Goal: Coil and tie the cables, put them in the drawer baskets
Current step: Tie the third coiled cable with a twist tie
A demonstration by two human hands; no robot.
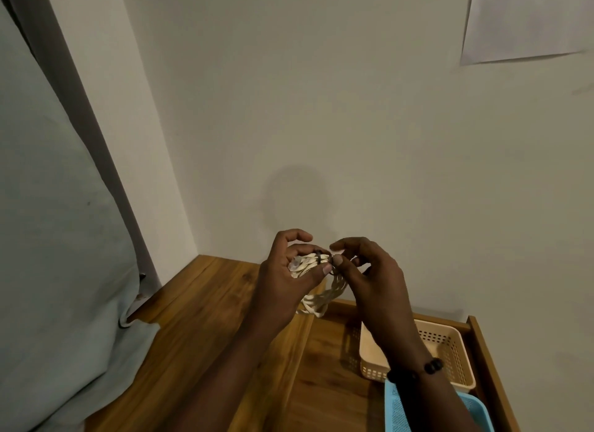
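Where walls meet — wooden desktop (193,319)

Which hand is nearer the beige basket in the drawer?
Right. The right hand is up above the beige basket; the left hand is farther left, over the wooden top, gripping the coiled cable.

One view only, head cam, worn by the person. It looks forward and down, tilted, wide-angle w/ bent edges. Near: both hands in lower centre, close to lens. Wall (353,110) fills the upper half, wooden top (199,319) and open drawer (324,367) below.
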